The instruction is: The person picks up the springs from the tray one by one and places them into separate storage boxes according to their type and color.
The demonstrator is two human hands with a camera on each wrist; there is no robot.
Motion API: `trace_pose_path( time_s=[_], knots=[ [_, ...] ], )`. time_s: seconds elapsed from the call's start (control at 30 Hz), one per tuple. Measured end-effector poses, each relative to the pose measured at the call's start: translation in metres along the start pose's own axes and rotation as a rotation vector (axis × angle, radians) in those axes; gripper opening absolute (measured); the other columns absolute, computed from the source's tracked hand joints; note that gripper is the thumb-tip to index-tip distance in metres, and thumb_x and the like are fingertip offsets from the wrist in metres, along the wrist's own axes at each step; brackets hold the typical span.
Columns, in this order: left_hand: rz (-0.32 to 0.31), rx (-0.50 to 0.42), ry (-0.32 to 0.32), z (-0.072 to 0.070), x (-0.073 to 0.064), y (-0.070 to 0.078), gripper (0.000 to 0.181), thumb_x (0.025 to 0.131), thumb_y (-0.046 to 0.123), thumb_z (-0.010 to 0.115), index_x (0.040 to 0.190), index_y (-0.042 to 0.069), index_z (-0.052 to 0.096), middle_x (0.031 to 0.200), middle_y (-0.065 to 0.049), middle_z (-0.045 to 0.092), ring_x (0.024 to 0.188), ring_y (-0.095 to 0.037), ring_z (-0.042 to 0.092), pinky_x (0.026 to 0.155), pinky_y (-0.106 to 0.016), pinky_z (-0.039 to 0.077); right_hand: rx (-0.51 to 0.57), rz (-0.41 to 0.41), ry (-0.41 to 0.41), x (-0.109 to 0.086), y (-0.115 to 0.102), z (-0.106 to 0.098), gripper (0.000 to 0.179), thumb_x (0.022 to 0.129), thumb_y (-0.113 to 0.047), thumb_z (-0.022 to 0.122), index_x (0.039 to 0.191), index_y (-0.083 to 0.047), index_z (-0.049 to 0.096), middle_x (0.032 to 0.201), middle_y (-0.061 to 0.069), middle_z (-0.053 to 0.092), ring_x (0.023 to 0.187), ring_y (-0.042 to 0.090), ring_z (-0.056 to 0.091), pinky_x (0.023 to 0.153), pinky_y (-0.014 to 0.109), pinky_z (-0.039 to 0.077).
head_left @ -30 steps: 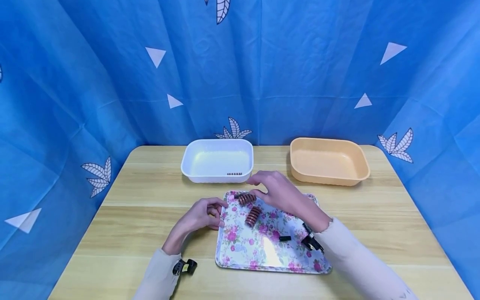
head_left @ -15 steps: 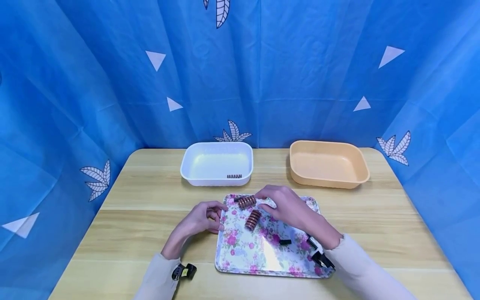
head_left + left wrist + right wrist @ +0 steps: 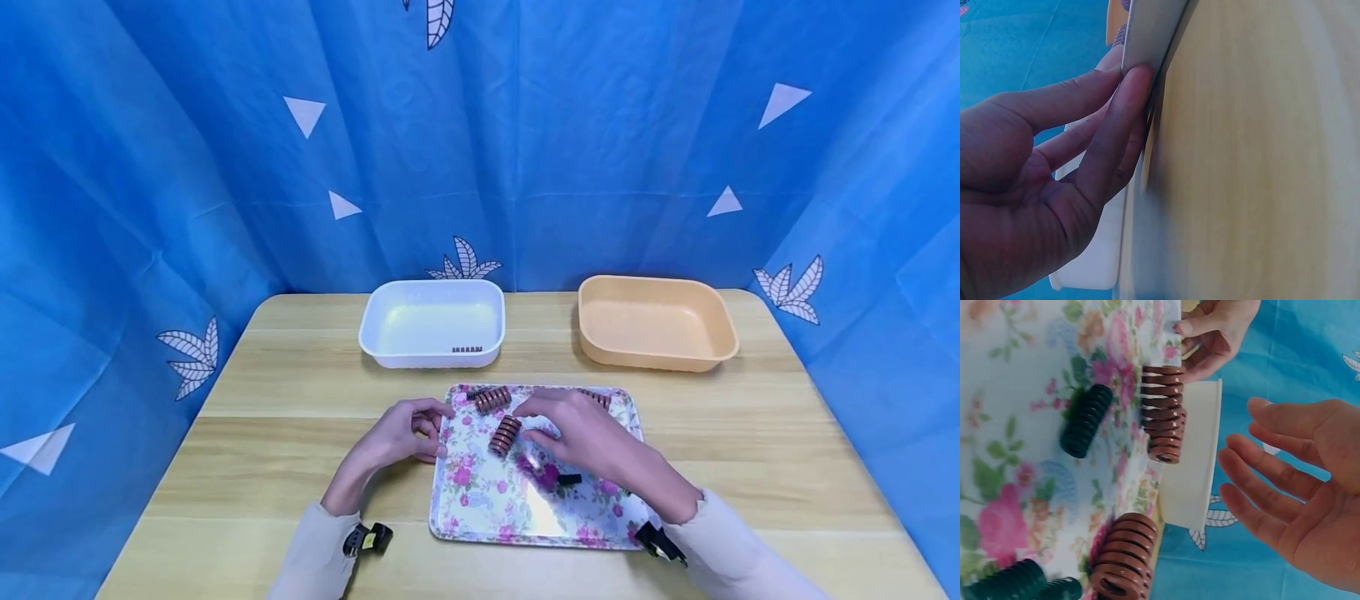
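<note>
My left hand (image 3: 401,433) pinches the left edge of a floral tray (image 3: 480,512); in the left wrist view its fingertips (image 3: 1134,81) meet the tray's rim. Over the tray's middle, my right hand (image 3: 588,429) has spread, relaxed fingers and holds nothing. Just left of its fingertips lies a brown coil spring (image 3: 505,436). Another brown spring (image 3: 492,399) sits near the far left corner, beside a small dark spring. Partly behind the right hand is a third brown spring (image 3: 597,398). A dark green spring (image 3: 1087,420) lies nearer the tray's front; more green ones show in the right wrist view.
Behind the tray stands a white plastic bin (image 3: 438,361) with a brown spring (image 3: 467,349) inside. An orange bin (image 3: 660,363) is to its right. Both stand on a wooden table (image 3: 300,400), with a blue curtain (image 3: 600,167) behind.
My right hand has come back from beside the white bin, down over the tray, to the right of the middle brown spring. The left hand keeps its place on the tray edge.
</note>
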State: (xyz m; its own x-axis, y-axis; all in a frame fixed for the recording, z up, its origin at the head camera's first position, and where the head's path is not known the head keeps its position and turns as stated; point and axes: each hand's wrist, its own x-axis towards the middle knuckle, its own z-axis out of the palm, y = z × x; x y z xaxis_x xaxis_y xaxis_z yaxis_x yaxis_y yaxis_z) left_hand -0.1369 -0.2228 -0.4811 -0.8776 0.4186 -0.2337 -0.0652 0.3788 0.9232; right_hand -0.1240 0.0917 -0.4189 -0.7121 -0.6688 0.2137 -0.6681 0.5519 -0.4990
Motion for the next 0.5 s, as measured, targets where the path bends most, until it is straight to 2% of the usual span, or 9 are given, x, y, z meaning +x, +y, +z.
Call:
trace_pose_path(
  time_s=[0.13, 0.33, 0.5],
  knots=[
    [0.005, -0.001, -0.005, -0.001, 0.001, 0.001, 0.054, 0.077, -0.009, 0.083, 0.127, -0.007, 0.064, 0.089, -0.017, 0.062, 0.073, -0.019, 0.061, 0.063, -0.033, 0.064, -0.03, 0.016, -0.008, -0.009, 0.0, 0.002, 0.024, 0.094, -0.018, 0.077, 0.117, -0.013, 0.076, 0.112, -0.002, 0.074, 0.107, 0.017, 0.07, 0.093, 0.039, 0.061],
    [0.009, 0.003, -0.008, -0.001, 0.001, 0.001, 0.054, 0.077, -0.009, 0.083, 0.127, -0.008, 0.063, 0.09, -0.017, 0.061, 0.073, -0.019, 0.061, 0.062, -0.032, 0.064, -0.035, 0.026, -0.009, -0.022, 0.003, 0.008, 0.023, 0.093, -0.018, 0.078, 0.115, -0.012, 0.076, 0.108, 0.001, 0.073, 0.097, 0.016, 0.07, 0.081, 0.034, 0.063],
    [-0.002, 0.003, -0.002, 0.0, 0.001, 0.0, 0.054, 0.076, -0.01, 0.083, 0.127, -0.007, 0.064, 0.093, -0.018, 0.06, 0.074, -0.021, 0.06, 0.062, -0.033, 0.064, -0.054, 0.009, 0.003, -0.031, 0.006, 0.011, 0.023, 0.093, -0.02, 0.078, 0.114, -0.012, 0.076, 0.107, -0.001, 0.073, 0.095, 0.014, 0.07, 0.08, 0.031, 0.063]
  ],
)
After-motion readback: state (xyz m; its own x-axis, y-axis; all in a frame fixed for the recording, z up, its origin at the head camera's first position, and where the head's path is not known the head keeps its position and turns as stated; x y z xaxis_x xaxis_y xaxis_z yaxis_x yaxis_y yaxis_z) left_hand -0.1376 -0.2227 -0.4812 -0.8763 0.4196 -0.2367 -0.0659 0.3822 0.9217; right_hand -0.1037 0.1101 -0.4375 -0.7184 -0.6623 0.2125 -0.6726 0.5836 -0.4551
